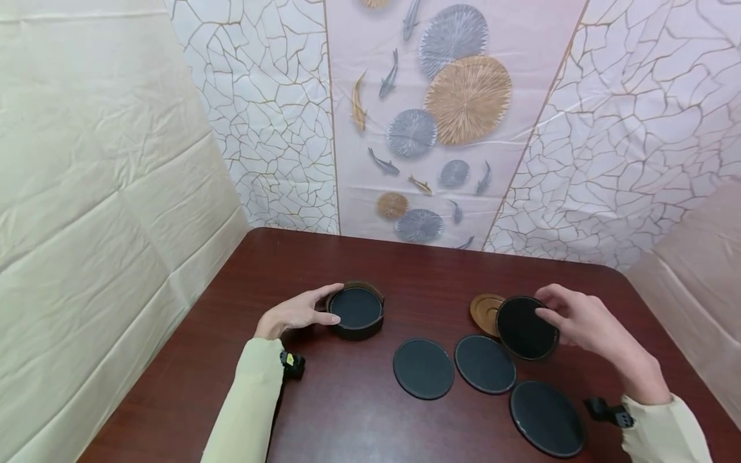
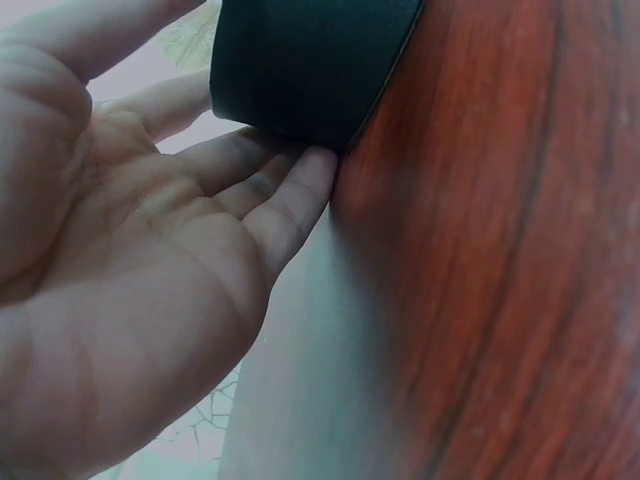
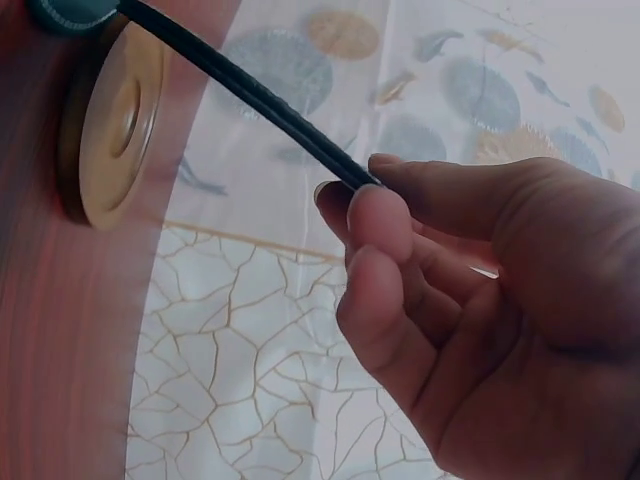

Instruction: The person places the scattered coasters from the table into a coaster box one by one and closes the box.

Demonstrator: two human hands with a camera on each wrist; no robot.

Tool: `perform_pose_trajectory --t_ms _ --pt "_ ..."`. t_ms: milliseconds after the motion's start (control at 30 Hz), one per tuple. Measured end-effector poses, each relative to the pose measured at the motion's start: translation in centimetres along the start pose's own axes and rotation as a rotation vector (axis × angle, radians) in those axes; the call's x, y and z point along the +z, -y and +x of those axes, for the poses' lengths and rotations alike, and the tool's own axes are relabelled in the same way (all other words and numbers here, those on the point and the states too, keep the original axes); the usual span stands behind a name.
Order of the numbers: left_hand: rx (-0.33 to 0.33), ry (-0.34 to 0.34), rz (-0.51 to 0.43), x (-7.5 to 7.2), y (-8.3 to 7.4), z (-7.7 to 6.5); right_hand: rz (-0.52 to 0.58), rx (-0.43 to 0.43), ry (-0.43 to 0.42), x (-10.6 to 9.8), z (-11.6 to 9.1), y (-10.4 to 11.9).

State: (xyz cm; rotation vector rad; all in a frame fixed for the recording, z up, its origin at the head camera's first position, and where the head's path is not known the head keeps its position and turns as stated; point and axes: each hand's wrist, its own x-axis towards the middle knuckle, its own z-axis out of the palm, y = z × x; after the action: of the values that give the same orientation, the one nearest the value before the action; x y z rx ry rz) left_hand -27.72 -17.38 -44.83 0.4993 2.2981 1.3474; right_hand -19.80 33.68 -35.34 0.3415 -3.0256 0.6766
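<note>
My right hand (image 1: 590, 321) pinches a round black coaster (image 1: 523, 328) at its edge, between thumb and fingers. The right wrist view shows this coaster (image 3: 255, 100) edge-on, raised off the table. At the left, my left hand (image 1: 298, 313) holds the side of a round dark coaster holder (image 1: 354, 332), thumb on the near side and fingers on the far side. A black coaster (image 1: 356, 307) lies inside the holder. In the left wrist view the fingertips (image 2: 318, 168) touch the holder's wall (image 2: 300, 70) close to the table.
Three black coasters lie flat on the dark red table (image 1: 341, 411): one in the middle (image 1: 424, 368), one to its right (image 1: 485, 364), one nearer the front (image 1: 547, 418). A round brown wooden piece (image 1: 485, 312) sits partly behind the held coaster. Patterned cloth (image 1: 289, 128) hangs behind the table.
</note>
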Motion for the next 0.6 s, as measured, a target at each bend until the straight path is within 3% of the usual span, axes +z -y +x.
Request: perform_pose_trajectory --t_ms 600 --pt "-0.024 0.002 -0.005 -0.1 0.2 0.1 0.064 -0.098 -0.028 2.0 2.0 3.2"
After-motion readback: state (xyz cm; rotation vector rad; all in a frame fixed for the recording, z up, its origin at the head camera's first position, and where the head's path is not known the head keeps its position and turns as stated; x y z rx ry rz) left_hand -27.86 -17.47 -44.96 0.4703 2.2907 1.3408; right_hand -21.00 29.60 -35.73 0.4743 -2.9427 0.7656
